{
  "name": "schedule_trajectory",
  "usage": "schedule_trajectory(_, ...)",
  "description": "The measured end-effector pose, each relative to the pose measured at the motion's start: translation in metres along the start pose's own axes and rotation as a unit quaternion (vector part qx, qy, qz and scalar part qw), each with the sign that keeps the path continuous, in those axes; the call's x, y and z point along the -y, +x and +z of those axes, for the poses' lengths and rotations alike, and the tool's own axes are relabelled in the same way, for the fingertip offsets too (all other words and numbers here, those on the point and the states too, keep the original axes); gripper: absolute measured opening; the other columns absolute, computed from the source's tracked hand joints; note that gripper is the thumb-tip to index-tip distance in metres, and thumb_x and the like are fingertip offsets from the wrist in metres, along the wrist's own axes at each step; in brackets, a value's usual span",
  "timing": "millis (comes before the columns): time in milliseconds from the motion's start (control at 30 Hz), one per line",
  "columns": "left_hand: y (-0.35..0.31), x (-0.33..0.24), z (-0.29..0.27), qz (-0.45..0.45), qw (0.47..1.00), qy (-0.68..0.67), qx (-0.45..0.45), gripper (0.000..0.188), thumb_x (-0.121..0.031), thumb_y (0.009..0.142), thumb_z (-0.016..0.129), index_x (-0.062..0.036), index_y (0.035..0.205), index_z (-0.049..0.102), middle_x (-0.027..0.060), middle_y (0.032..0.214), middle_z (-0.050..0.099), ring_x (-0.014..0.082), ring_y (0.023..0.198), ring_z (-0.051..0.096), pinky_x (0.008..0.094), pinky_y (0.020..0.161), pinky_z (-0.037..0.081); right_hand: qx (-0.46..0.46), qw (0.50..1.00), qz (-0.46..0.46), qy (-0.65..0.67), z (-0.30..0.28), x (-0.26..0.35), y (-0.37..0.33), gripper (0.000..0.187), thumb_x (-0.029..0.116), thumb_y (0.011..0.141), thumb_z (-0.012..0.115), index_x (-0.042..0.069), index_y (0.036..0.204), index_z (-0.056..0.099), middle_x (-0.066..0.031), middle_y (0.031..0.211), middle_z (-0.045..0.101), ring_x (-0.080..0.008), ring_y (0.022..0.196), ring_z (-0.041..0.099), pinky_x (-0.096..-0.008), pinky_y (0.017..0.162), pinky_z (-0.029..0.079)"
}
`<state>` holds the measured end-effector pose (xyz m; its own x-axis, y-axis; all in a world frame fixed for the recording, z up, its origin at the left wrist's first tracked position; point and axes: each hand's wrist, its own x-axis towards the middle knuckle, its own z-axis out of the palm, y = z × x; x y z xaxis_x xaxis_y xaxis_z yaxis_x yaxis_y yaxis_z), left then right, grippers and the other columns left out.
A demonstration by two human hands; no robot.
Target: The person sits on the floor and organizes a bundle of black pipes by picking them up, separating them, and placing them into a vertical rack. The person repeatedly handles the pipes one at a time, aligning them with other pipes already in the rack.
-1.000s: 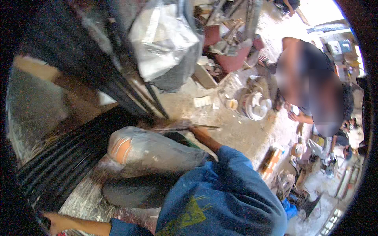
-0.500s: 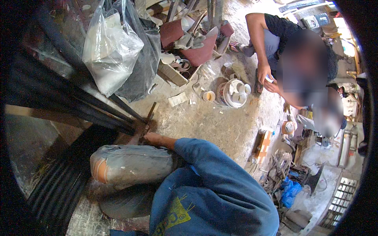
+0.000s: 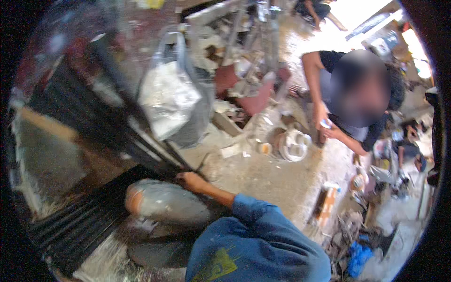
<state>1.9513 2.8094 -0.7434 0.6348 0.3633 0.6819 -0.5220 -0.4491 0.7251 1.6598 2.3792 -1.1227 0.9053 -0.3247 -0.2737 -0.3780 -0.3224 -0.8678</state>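
Observation:
My right hand [image 3: 191, 181], coming out of a blue sleeve, is closed at the near end of several long dark strips [image 3: 157, 157]. Its fingertips meet around something small that blur hides. A thin dark piece [image 3: 203, 165] sticks up just beyond the knuckles. Under the wrist is my bent knee [image 3: 157, 202] in worn pale trousers with a hole. My left hand is not in view. Black ridged lengths [image 3: 80, 225] lie beside the knee on the left.
Beyond my hand stand a white bucket [image 3: 293, 145] with cups on its lid and a small orange-filled cup [image 3: 264, 149]. A clear bag [image 3: 169, 98] stands further left. Across from me a person [image 3: 319, 113] holds a small white thing. Scraps and boxes clutter the back.
The view has shifted, so most things sit lower and further right in the picture. My right hand stays at the strip ends, its forearm now more extended. The co-worker still holds the white thing.

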Motion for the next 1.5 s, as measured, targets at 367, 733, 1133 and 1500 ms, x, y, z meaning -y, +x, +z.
schedule_trajectory(367,0.022,-0.027,0.021,-0.247,0.961,-0.094,0.082,0.039,-0.03,0.087,0.06,0.0032,0.106,0.068,0.012,0.107,0.067,0.0239,0.102,0.059,0.0355,0.097,0.04,-0.214,0.97,-0.118,0.006,-0.025,0.222,-0.011,0.017,0.004,0.093,0.054,-0.003,0.106,0.063,-0.017,0.093,0.068,-0.0262,0.088,0.066,-0.0358,0.082,0.05)
schedule_trajectory(733,0.034,-0.068,0.009,-0.01,0.985,0.113,0.127,0.034,-0.017,0.085,0.049,0.0057,0.105,0.064,0.0181,0.115,0.061,0.032,0.111,0.053,0.0402,0.101,0.037,-0.068,0.951,-0.297,0.051,0.025,0.395,0.007,0.016,0.006,0.092,0.059,0.003,0.107,0.065,-0.0176,0.1,0.069,-0.0312,0.093,0.067,-0.0362,0.083,0.051)
schedule_trajectory(1133,0.01,-0.113,0.032,0.151,0.947,0.239,0.151,0.059,-0.02,0.07,0.08,-0.0006,0.12,0.054,0.0204,0.137,0.047,0.0395,0.13,0.04,0.0466,0.108,0.033,-0.023,0.935,-0.338,0.1,0.026,0.459,0.029,0.021,0.011,0.094,0.058,0.004,0.113,0.063,-0.019,0.102,0.068,-0.0341,0.096,0.066,-0.0378,0.085,0.05)
schedule_trajectory(1500,0.012,-0.055,0.015,0.165,0.941,0.281,0.087,0.053,-0.018,0.075,0.077,0.0054,0.118,0.056,0.0238,0.127,0.054,0.0396,0.122,0.048,0.0473,0.105,0.035,0.007,0.934,-0.342,0.099,0.05,0.423,0.04,0.026,0.014,0.092,0.06,0.006,0.117,0.063,-0.0199,0.105,0.067,-0.0368,0.09,0.067,-0.0407,0.078,0.053)
